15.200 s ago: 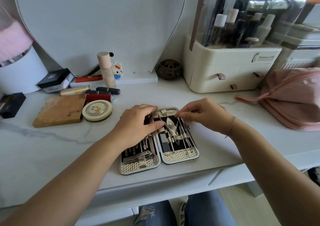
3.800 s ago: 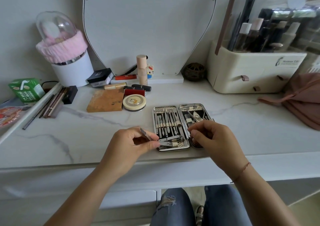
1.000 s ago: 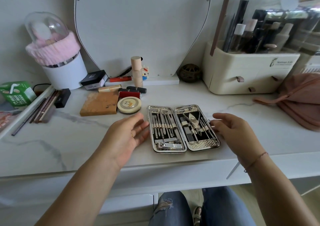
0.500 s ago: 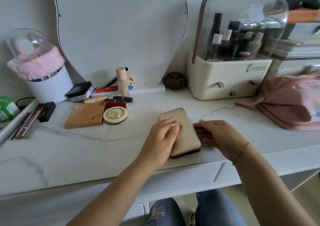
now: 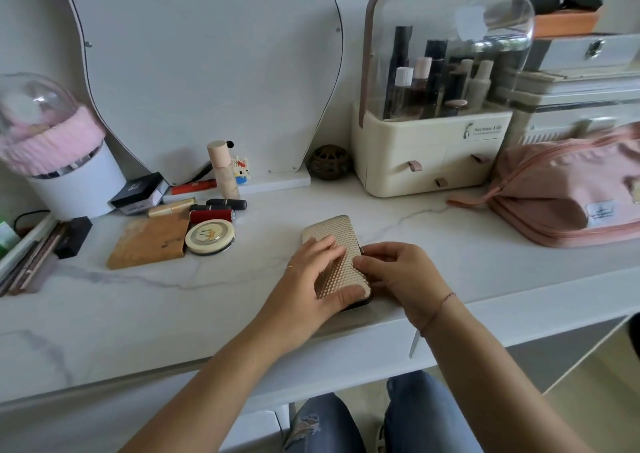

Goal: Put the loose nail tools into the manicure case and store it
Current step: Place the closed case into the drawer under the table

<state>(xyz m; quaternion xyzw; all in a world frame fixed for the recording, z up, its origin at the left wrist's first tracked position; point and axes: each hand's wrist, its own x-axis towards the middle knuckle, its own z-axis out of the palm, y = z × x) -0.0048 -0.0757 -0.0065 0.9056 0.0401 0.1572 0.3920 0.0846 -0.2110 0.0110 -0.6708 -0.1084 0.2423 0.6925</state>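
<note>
Marble-look vanity top, its near edge running above the person's knees. Closest in, the manicure case is lying shut and flat by that edge, textured gold lid facing up. The left hand is pressing down on the lid, fingers spread, thumb at the near corner, likely pinning it so the halves stay together. The right hand is pinching in against the case's right edge, fingertips bunched where a small clasp is showing, probably working the catch. No loose tools are lying on the top, so packing looks finished and storing is what remains.

Left of the case, a round tin and a wooden block are sitting close. Farther right, a pink pouch is slumping; behind, a cream organizer with small drawers is standing against the wall. Nothing is blocking the path to either.
</note>
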